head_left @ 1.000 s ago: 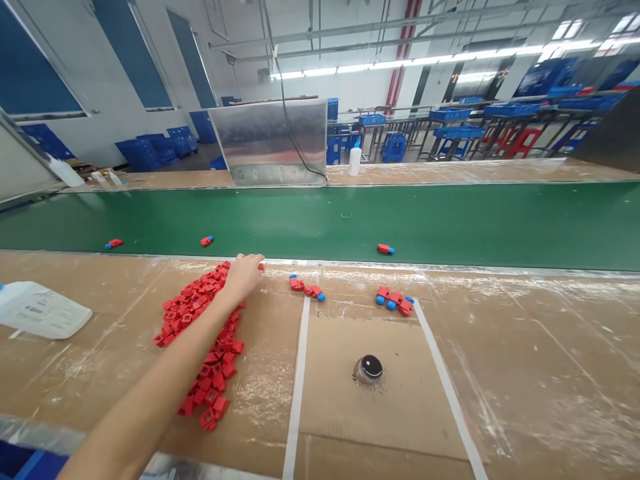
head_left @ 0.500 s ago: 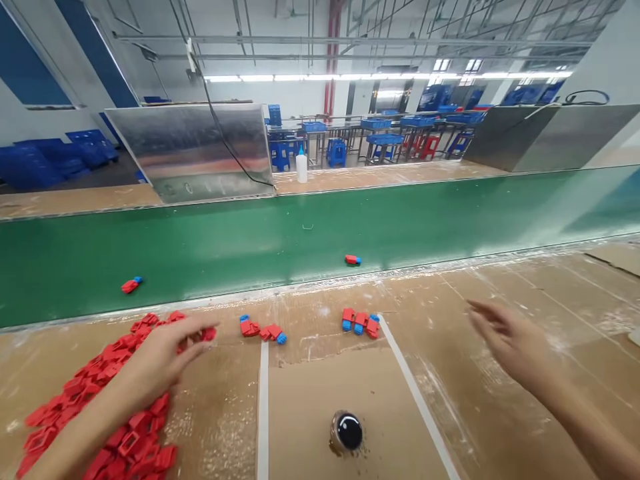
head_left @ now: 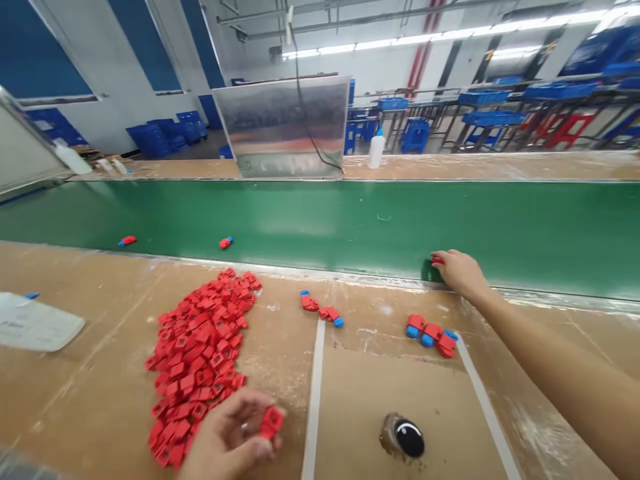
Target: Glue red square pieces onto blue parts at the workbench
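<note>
My left hand [head_left: 231,437] is low at the near edge, fingers pinched on one red plastic piece [head_left: 273,421], right beside the big pile of red pieces [head_left: 200,347]. My right hand [head_left: 459,271] reaches out to the near edge of the green conveyor belt [head_left: 320,220], fingers curled over a red-and-blue assembled piece [head_left: 437,260] lying there. Two groups of assembled red-and-blue pieces [head_left: 320,309] [head_left: 431,333] lie on the cardboard-covered table [head_left: 100,373] between my hands.
Two more assembled pieces [head_left: 127,240] [head_left: 226,242] ride on the belt at the left. A black round knob [head_left: 404,437] sits in a white-taped square. A white sheet [head_left: 35,323] lies far left. A metal panel [head_left: 283,127] and a white bottle [head_left: 376,148] stand beyond the belt.
My left hand drew back from the pile's far end to the near edge with a red piece. My right hand came in and reached forward to the piece on the belt.
</note>
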Demonstrator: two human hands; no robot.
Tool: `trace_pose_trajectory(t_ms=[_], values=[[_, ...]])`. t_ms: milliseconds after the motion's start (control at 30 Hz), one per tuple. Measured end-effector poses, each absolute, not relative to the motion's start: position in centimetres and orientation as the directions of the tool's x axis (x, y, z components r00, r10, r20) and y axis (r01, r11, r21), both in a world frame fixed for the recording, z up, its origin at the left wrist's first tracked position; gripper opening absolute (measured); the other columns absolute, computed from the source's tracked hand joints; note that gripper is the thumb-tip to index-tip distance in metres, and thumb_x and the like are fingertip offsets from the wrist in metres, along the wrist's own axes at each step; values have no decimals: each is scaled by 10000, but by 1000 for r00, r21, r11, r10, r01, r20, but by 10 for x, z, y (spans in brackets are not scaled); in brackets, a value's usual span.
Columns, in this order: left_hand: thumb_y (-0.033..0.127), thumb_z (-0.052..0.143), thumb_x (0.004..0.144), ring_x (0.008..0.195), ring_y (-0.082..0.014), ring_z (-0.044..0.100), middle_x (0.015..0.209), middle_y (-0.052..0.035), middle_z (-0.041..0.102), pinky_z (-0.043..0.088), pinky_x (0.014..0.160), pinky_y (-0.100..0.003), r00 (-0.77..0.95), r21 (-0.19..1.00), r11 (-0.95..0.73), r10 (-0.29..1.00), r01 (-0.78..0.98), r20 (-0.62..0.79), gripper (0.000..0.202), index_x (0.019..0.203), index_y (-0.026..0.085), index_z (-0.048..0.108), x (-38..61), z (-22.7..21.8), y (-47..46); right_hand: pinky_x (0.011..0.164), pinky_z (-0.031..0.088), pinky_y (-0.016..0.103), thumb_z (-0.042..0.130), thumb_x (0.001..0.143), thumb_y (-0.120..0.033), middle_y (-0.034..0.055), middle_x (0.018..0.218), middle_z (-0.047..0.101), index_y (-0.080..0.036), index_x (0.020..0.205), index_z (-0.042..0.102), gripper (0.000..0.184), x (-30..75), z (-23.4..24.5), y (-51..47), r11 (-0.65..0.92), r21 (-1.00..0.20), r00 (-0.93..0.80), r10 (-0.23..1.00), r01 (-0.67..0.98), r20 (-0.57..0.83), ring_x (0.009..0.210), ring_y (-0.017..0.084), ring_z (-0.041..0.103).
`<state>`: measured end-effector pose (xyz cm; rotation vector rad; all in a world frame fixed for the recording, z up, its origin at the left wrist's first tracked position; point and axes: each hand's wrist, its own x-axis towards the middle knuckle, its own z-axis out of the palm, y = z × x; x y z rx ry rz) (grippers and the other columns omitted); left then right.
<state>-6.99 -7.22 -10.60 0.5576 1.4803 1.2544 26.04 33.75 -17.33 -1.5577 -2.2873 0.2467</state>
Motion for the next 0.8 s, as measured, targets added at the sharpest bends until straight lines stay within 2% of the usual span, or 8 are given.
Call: trace_pose_trajectory(t_ms=[133, 233, 333, 467, 600, 800], values=[[325, 884, 598, 659, -116, 634, 830, -30, 714, 511, 621, -205, -219, 849, 242, 900, -469, -377, 405, 953, 211, 726, -31, -123, -64, 733, 393, 412, 324, 974, -287, 256, 1028, 634, -49, 1270, 578, 457, 266, -159, 310, 279, -430, -215, 958, 858, 192, 896, 302, 625], [266, 868, 636, 693, -93, 625, 819, -15, 700, 502, 661, -181, -189, 831, 229, 911, -507, -367, 353, 951, 197, 725, -13, -136, -65, 731, 453, 385, 322, 967, -303, 191, 1021, 674, -106, 1333, 488, 448, 272, -145, 269, 228, -536, -163, 973, 813, 166, 803, 245, 667], [241, 866, 642, 756, -90, 632, 863, -11, 705, 504, 724, -178, -187, 816, 246, 901, -522, -392, 351, 957, 195, 718, -1, -145, -71, 703, 539, 351, 388, 946, -405, 135, 1029, 697, -147, 1270, 517, 433, 283, -134, 208, 240, -637, -226, 968, 733, 104, 736, 207, 694], [237, 840, 683, 839, -106, 650, 929, -23, 721, 501, 808, -200, -144, 816, 256, 914, -519, -379, 357, 1011, 199, 704, 17, -154, -79, 797, 590, 407, 488, 912, -521, 138, 1049, 704, -172, 1265, 545, 499, 296, -123, 119, 307, -768, -440, 897, 562, 36, 853, 243, 700], [248, 818, 709, 887, -133, 647, 950, -55, 738, 502, 829, -226, -109, 832, 247, 933, -497, -343, 366, 1048, 186, 696, 36, -162, -82, 867, 590, 435, 511, 923, -521, 134, 1111, 694, -204, 1292, 542, 488, 298, -115, 61, 252, -838, -499, 866, 484, -28, 897, 234, 701], [280, 792, 738, 858, -139, 646, 925, -52, 732, 507, 822, -235, -103, 889, 222, 953, -401, -285, 362, 1075, 190, 695, 46, -172, -84, 878, 586, 409, 536, 927, -475, 108, 1097, 650, -224, 1212, 614, 388, 287, -104, 35, 205, -885, -520, 853, 417, -47, 932, 200, 674]])
